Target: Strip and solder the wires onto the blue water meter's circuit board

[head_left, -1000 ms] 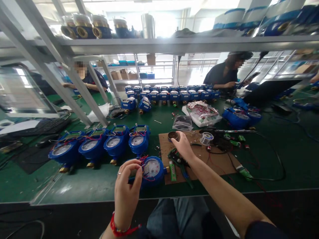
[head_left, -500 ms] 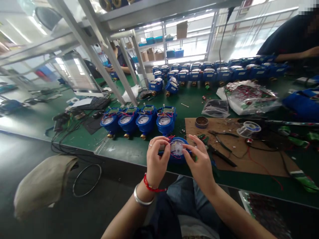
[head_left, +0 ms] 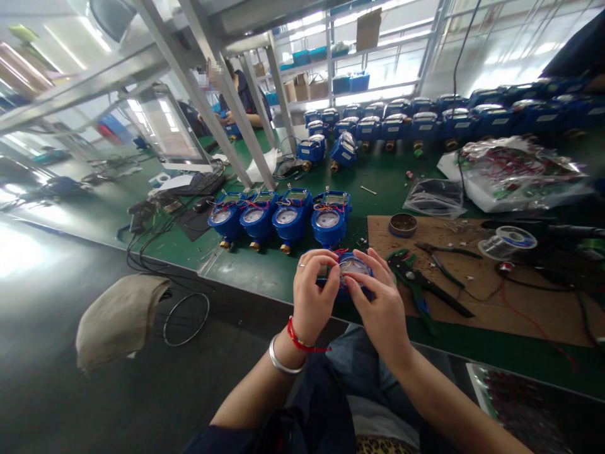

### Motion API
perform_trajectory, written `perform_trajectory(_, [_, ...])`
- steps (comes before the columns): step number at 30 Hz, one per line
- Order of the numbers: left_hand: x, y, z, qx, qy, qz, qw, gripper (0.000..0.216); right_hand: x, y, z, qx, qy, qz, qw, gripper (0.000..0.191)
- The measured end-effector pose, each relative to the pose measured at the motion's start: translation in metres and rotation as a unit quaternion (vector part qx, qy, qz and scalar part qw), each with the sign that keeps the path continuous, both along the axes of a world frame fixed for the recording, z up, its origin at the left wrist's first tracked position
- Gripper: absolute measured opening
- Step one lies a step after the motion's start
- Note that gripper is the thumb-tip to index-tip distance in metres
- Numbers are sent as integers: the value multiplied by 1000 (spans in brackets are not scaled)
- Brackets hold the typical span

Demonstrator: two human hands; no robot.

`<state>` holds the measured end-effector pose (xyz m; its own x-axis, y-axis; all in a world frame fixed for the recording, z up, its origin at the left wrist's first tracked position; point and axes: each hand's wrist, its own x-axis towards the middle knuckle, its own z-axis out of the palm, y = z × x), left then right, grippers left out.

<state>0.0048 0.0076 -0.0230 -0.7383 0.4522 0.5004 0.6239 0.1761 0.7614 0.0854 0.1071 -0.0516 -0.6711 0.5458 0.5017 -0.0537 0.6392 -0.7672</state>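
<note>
**Both hands clasp one blue meter**

The left hand (head_left: pixel 312 296) and right hand (head_left: pixel 380 310) hold a meter (head_left: pixel 353 267) at the table (head_left: pixel 246 277) edge, fingers curled tight round its sides. A row of meters (head_left: pixel 283 217) stands at its 10 o'clock. Pliers (head_left: pixel 416 280) lie on cardboard (head_left: pixel 472 287) at 3 o'clock.

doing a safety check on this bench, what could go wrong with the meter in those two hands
1. The left hand and right hand hold the blue meter close to the table edge; a slip could drop it onto the lap or floor.
2. Its thin red wires lie loose by the fingers and might snag or pull free.
3. The wire stripper lies right beside the right hand and could get knocked.
</note>
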Motion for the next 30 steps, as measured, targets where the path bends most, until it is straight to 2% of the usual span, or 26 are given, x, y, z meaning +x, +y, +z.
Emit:
perform_trajectory(5, [0,-1,0,0,1,-4,1000,6,0,-3,1,-5,-8,13,1000,17])
perform_trajectory(11, [0,-1,0,3,-1,-4,1000,6,-4,-7,-1,5,13,-15,1000,12])
perform_trajectory(22, [0,-1,0,8,0,-7,1000,7,-7,-11,-4,-11,35,-47,998,16])
perform_trajectory(30, [-1,-1,-1,9,0,-5,1000,7,-12,-6,-16,50,47,-63,996,15])
